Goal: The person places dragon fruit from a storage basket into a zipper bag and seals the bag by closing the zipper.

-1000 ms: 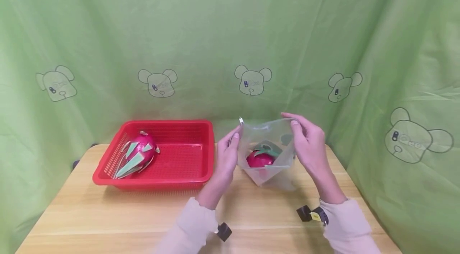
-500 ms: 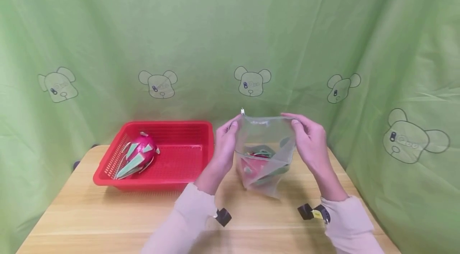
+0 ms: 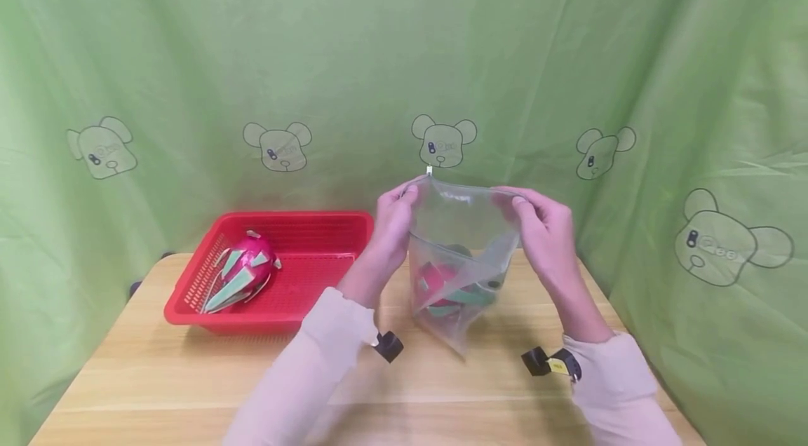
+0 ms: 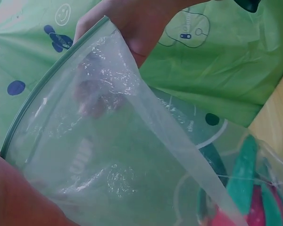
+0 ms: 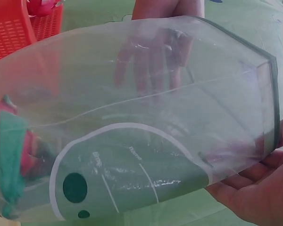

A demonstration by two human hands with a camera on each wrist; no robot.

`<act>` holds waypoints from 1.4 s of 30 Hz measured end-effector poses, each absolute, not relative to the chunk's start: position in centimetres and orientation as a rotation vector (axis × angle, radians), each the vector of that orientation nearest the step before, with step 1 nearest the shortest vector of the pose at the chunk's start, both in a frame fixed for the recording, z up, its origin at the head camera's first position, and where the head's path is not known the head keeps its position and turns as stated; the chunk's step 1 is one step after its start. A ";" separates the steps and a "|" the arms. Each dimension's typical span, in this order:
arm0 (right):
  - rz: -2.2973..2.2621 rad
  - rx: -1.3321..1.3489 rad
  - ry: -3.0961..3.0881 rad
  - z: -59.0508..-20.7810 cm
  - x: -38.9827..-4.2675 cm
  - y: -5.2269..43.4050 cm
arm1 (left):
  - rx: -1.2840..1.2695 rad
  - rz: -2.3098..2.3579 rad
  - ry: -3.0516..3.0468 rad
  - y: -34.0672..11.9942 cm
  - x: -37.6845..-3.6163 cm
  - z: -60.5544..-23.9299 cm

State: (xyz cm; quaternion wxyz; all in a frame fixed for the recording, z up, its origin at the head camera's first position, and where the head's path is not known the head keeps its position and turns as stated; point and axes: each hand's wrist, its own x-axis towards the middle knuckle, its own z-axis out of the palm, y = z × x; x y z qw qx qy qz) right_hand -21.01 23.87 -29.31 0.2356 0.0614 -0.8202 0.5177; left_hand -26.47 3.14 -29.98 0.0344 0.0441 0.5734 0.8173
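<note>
A clear zip bag (image 3: 463,221) with a green-edged mouth is held up by its top corners in the head view. My left hand (image 3: 393,225) grips the left corner, close to a small white slider (image 3: 429,170). At the opposite corner, my right hand (image 3: 548,232) pinches the rim between thumb and fingers. A pink dragon fruit (image 3: 435,278) with green scales sits low inside the bag, seen through the plastic. In the right wrist view, the bag's printed label panel (image 5: 127,165) faces the camera, and the fruit (image 5: 12,155) shows at the left edge.
A red plastic basket (image 3: 315,322) stands left of the bag on the wooden table (image 3: 208,376), with a second dragon fruit (image 3: 249,264) at its left side. A green curtain (image 3: 353,46) with bear-head prints encloses the back and sides.
Both hands have raised the bag's mouth. The bag hangs more upright, and the dragon fruit has shifted left toward the near side of it. The basket and its fruit have stayed put.
</note>
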 end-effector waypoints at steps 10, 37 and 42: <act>1.429 0.135 -2.255 -27.1 -21.2 24.0 | 0.101 2.451 1.734 2.9 -27.5 -27.0; 1.073 0.385 -2.873 -25.1 -22.2 24.5 | 0.230 2.216 1.881 2.7 -27.8 -26.6; 1.123 0.381 -2.869 -24.5 -22.6 24.3 | 0.270 2.177 1.922 2.7 -27.7 -26.8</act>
